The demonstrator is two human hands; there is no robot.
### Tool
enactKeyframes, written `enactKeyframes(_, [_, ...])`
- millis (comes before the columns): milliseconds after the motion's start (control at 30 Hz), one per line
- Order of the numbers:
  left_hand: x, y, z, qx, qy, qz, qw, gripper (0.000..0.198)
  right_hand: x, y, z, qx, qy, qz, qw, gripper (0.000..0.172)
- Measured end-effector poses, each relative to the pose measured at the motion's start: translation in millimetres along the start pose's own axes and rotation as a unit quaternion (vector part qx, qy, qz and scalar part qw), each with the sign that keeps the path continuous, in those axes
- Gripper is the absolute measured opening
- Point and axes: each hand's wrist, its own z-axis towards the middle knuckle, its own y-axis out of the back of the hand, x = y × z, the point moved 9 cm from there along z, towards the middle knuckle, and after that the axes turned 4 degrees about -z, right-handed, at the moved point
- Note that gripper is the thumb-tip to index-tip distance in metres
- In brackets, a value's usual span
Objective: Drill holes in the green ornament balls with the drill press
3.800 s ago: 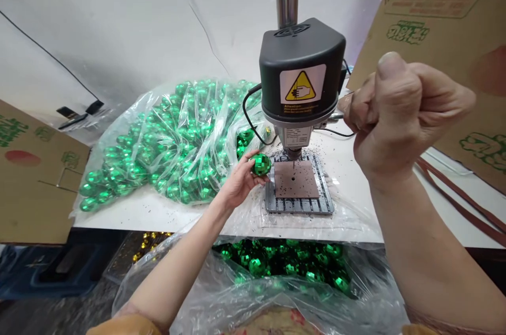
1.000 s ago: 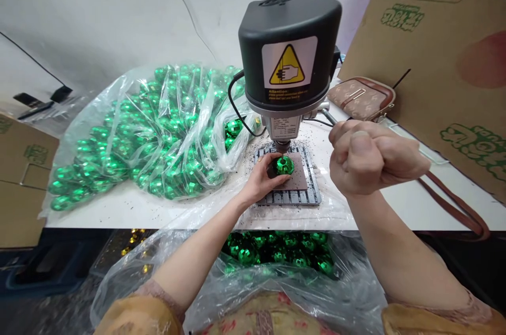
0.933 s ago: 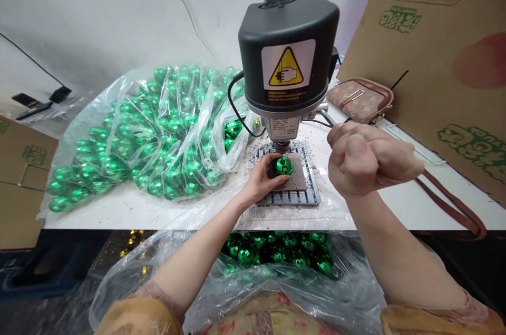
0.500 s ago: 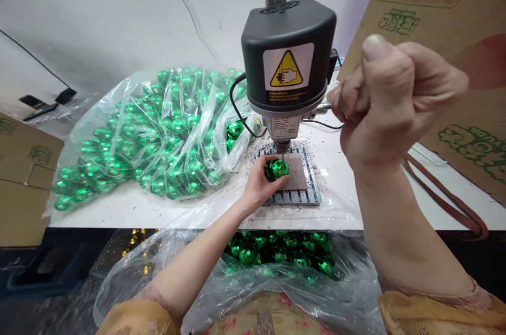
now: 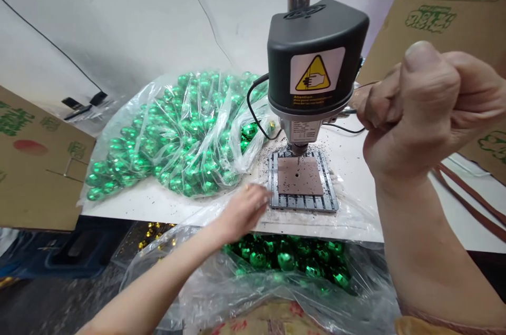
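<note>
The green balls (image 5: pixel 259 260) in the lower bag (image 5: pixel 245 301) are round, faceted and mirror-bright, with light flashing off some facets and others almost black. They lie heaped in the mouth of clear plastic, just below the front edge of the white table (image 5: pixel 158 206). More green balls (image 5: pixel 185 135) fill a large clear bag on the table, their colour paled by the creased film.

The drill (image 5: pixel 312 35) has a black housing, a silver lower body and a yellow warning sticker (image 5: pixel 317 70). Its bit (image 5: pixel 299 160) points down over a brown board (image 5: pixel 308 185) with a dark hole (image 5: pixel 297 175), the board lying flat on a slotted base (image 5: pixel 308 203). Dark chips are scattered over the board, base and table.

Your left hand (image 5: pixel 243 211) is blurred, its fingers curled; you cannot tell from this view whether they grip anything. They appear just beside the base's left edge, with the lower balls below them and to the right, and the big bag beyond them to the left.

Your right hand (image 5: pixel 429 108) is clenched around the end of the drill's lever (image 5: pixel 349 111), thumb uppermost. The lever enters your fist from the housing side, and your fingers hide the rest. A brown strap (image 5: pixel 470 200) lies on the table beyond your right forearm.
</note>
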Motion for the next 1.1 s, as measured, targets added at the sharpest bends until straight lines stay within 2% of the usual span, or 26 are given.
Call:
enactKeyframes(67, [47, 20.0, 35, -0.078, 0.072, 0.043, 0.993, 0.026, 1, 1, 0, -0.007, 0.012, 0.008, 1.000, 0.046])
enactKeyframes(133, [95, 28.8, 69, -0.099, 0.152, 0.094, 0.979, 0.034, 1, 2, 0, -0.012, 0.017, 0.011, 1.000, 0.048])
enactKeyframes(200, [135, 28.6, 96, -0.076, 0.221, 0.147, 0.961, 0.041, -1, 2, 0, -0.010, 0.016, 0.010, 1.000, 0.050])
enactKeyframes(267, [164, 25.3, 114, -0.041, 0.276, 0.176, 0.944, 0.045, -2, 1, 1, -0.004, 0.018, 0.010, 1.000, 0.051])
enactKeyframes(367, [183, 22.3, 125, -0.015, 0.305, 0.182, 0.934, 0.050, -1, 1, 1, 0.002, 0.024, 0.017, 1.000, 0.052])
enactKeyframes(500, [184, 27.3, 125, -0.042, 0.292, 0.172, 0.940, 0.050, -1, 1, 1, 0.004, 0.024, 0.026, 0.999, 0.051])
enactKeyframes(633, [174, 35.2, 114, -0.079, 0.275, 0.125, 0.950, 0.053, -2, 1, 1, 0.007, 0.023, 0.025, 0.999, 0.053])
enactKeyframes(767, [150, 44.2, 92, -0.107, 0.258, 0.040, 0.959, 0.043, -4, 2, 1, 0.010, 0.025, 0.018, 0.999, 0.055])
enactKeyframes(867, [126, 46.9, 71, -0.156, 0.236, -0.099, 0.954, 0.038, -3, 4, 0, 0.006, 0.029, 0.019, 0.999, 0.054])
enactKeyframes(900, [119, 44.4, 63, -0.176, 0.234, -0.168, 0.941, 0.040, -3, 3, -1, 0.006, 0.031, 0.021, 0.999, 0.054])
enactKeyframes(967, [108, 29.4, 51, -0.192, 0.244, -0.319, 0.895, 0.047, -2, 3, -1, 0.009, 0.035, 0.025, 0.999, 0.055])
enactKeyframes(1033, [99, 3.4, 44, -0.179, 0.266, -0.458, 0.829, 0.051, -2, 3, -1, 0.007, 0.032, 0.023, 0.999, 0.057])
enactKeyframes(1100, [93, -22.5, 42, -0.170, 0.288, -0.552, 0.764, 0.050, -3, 3, -1, 0.008, 0.027, 0.027, 0.999, 0.057])
